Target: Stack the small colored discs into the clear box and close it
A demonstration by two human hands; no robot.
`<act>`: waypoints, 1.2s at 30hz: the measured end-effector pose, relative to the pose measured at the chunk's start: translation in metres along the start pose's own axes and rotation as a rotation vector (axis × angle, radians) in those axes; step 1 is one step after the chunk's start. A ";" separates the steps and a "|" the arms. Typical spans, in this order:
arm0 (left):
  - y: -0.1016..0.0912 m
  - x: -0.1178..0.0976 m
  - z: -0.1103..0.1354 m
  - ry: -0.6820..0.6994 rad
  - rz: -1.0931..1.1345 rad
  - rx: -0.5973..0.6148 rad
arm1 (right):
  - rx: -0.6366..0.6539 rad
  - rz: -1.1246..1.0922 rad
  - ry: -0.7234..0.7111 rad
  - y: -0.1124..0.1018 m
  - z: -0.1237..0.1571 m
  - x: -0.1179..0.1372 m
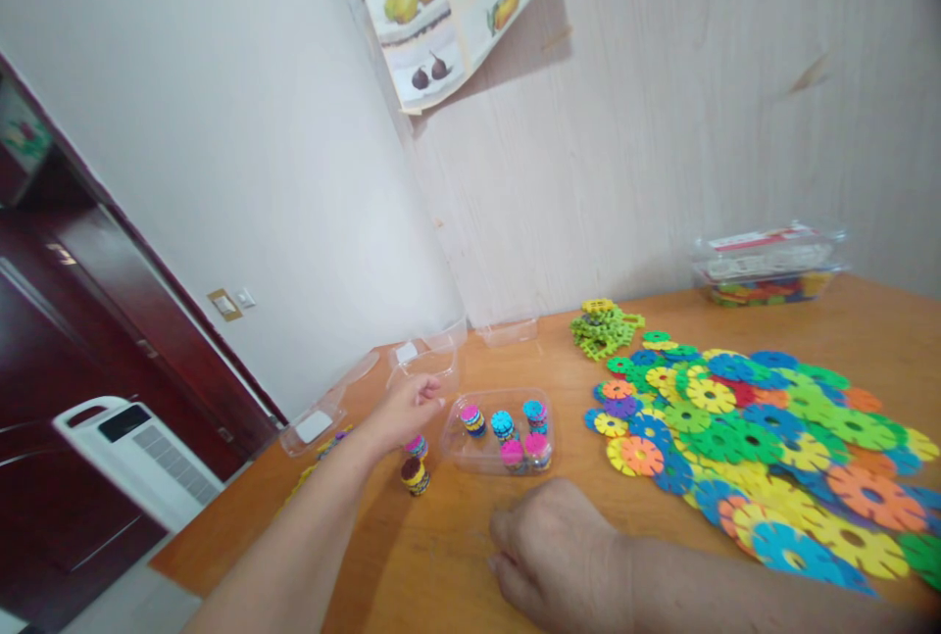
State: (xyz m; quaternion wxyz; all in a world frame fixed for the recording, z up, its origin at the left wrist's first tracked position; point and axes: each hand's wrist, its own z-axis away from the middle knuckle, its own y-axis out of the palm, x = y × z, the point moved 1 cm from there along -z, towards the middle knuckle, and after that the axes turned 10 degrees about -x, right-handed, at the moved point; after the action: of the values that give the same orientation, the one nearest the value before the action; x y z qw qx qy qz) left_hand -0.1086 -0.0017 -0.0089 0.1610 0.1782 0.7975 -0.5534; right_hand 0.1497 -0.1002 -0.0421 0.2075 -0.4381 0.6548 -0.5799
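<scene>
My left hand is over the table, just left of a clear plastic tray. Its fingers are curled together, and whatever they may hold is hidden. Below that wrist, partly covered, stands a pink-topped stack of small discs. A brown-topped stack with yellow layers stands beside it. Inside the tray are several similar stacks, among them a blue-topped one and a pink-topped one. In front of the tray, my right hand rests closed and low at the table, its fingertips turned under and hidden.
Many flat, notched colored discs cover the table's right side. Behind them sit a green interlocked cluster and a clear box of colored pieces. Clear containers stand along the back left. A white appliance is beside the table.
</scene>
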 end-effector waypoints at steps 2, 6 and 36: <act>-0.010 0.015 0.004 -0.042 0.033 0.051 | 0.007 0.008 -0.006 0.000 0.000 0.000; -0.025 0.031 0.018 -0.164 0.076 0.182 | -0.018 0.000 -0.016 0.004 0.000 -0.002; -0.002 -0.044 0.010 0.337 -0.170 0.061 | -0.009 -0.015 0.031 0.003 -0.001 -0.002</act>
State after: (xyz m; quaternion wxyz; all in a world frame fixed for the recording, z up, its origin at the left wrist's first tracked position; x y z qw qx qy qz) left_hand -0.0699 -0.0161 0.0098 -0.0277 0.2051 0.8083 -0.5512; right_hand 0.1487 -0.0981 -0.0446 0.1907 -0.4349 0.6573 -0.5851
